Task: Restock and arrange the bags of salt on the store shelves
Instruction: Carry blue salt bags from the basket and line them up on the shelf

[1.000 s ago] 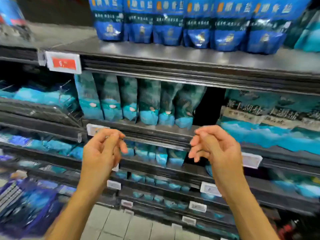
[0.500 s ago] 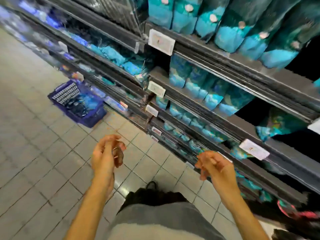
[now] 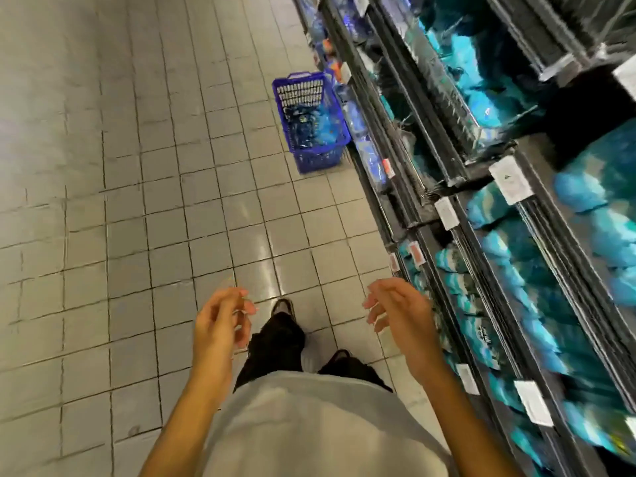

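Both my hands hang in front of me over the tiled floor and hold nothing. My left hand (image 3: 223, 320) has its fingers loosely curled. My right hand (image 3: 395, 309) is also relaxed, close to the lower shelf edges. Teal and blue bags of salt (image 3: 516, 280) fill the dark shelves (image 3: 444, 187) that run along the right side. A blue plastic basket (image 3: 309, 122) with blue salt bags inside stands on the floor against the shelving, well ahead of my hands.
Grey floor tiles (image 3: 137, 201) stretch across the aisle to the left. White price tags (image 3: 511, 180) line the shelf edges. My grey shirt, dark trousers and a shoe (image 3: 284, 306) show below my hands.
The view has swung from the shelf fronts down and left to the floor along the aisle. My hands dropped lower and stay empty. The basket is now ahead of me.
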